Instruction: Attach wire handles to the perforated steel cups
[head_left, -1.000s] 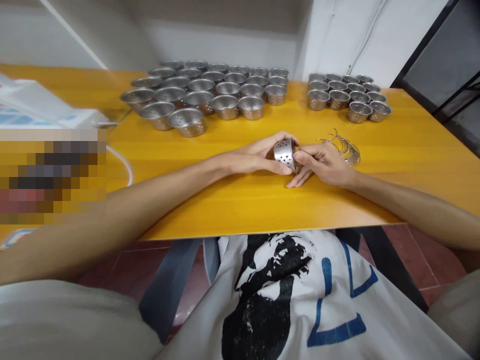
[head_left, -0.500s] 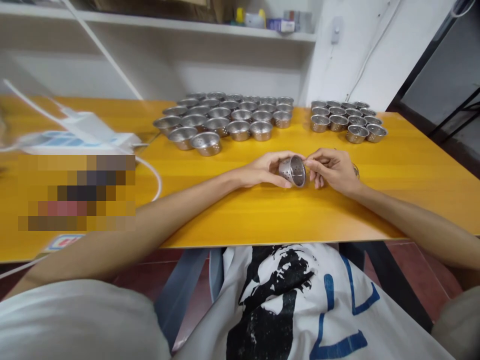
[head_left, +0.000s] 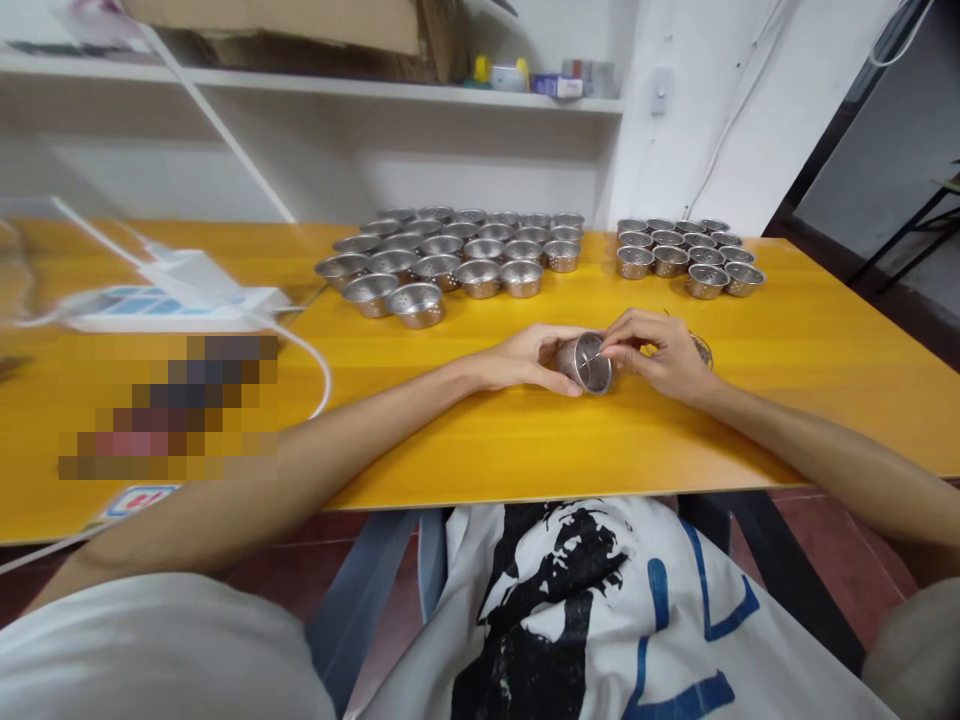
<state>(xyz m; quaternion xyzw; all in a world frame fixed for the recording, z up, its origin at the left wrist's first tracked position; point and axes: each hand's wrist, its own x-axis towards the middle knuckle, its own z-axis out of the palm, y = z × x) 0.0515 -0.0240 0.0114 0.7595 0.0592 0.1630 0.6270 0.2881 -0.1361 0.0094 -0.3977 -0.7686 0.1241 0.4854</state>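
My left hand [head_left: 529, 358] is wrapped round a small perforated metal strainer cup [head_left: 571, 362], tilted so its mouth faces right and toward me. The thumb lies along the near side. At the rim, my right hand [head_left: 660, 350] has its thumb and forefinger pinched on a thin metal wire [head_left: 588, 360] that reaches into the cup's mouth. How the wire meets the cup is too small to tell. Partly hidden behind my right hand, some thin curved metal wire pieces [head_left: 703, 348] lie on the table.
Several metal strainer cups [head_left: 417, 305] stand in rows at the back centre, with another group of cups [head_left: 707, 281] at back right. A white power strip [head_left: 172, 308] with cables lies at left on the yellow table [head_left: 480, 460]. Above hangs a shelf [head_left: 337, 88] holding a cardboard box.
My right hand has shifted slightly left, bringing its pinched fingertips over the cup's mouth. The left hand keeps its hold on the cup. The whole view has tilted up a little.
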